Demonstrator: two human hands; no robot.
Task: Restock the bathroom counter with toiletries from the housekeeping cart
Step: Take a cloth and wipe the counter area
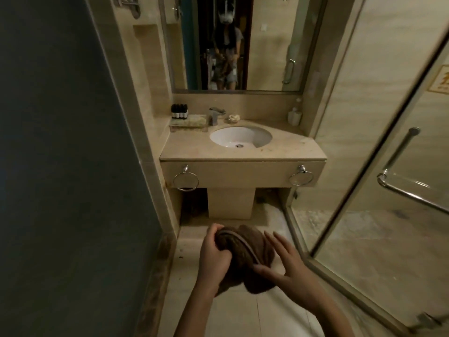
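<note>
Head view: at 6 o'clock the left hand point(213, 254) grips the left end of a bunched brown towel point(245, 261), fingers curled round it. The right hand point(289, 268) has its fingers straight and spread against the towel's right side, thumb touching its edge. The vanity counter point(291, 149) sits at 12 o'clock from the hands, well apart, with a white basin point(240, 137); the small dark toiletry bottles point(179, 111) stand at the basin's 10 o'clock just behind a tray point(188, 123), and the faucet point(216, 115) is at its 12.
</note>
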